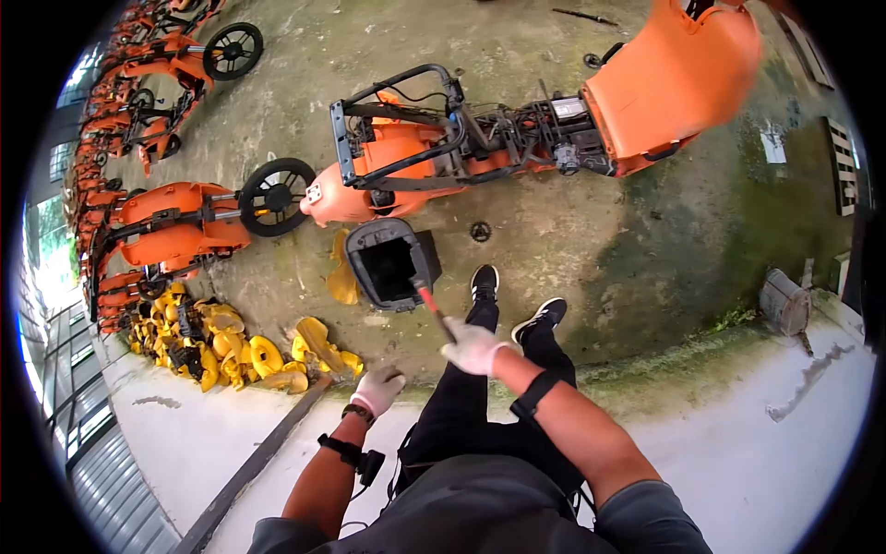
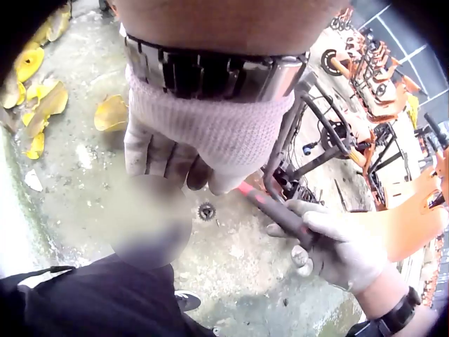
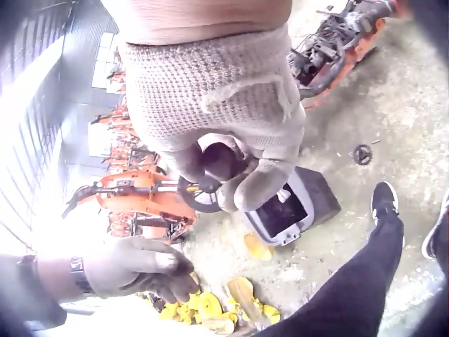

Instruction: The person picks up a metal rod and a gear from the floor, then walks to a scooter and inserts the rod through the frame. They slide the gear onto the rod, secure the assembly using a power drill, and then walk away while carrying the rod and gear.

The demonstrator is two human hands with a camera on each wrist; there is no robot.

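My white-gloved right hand [image 1: 472,348] grips the black handle [image 2: 280,216] of a tool with a red shaft [image 1: 427,297]. The shaft points away from me and overlaps the near rim of a dark grey open-topped bin [image 1: 425,257] in the head view; the tool's far end does not show clearly. In the right wrist view, gloved fingers [image 3: 261,184] curl round the handle, seen end-on. My gloved left hand [image 1: 378,389] hangs loosely curled and holds nothing, to the left of the right hand. Beside the bin lies a partly stripped orange scooter [image 1: 406,152].
Yellow plastic pieces [image 1: 263,355] are heaped on the left by a low white ledge [image 1: 185,425]. More orange scooters [image 1: 180,222] stand or lie along the left. A small toothed ring [image 1: 480,231] lies on the concrete floor. A rusty drum [image 1: 784,303] is at the right.
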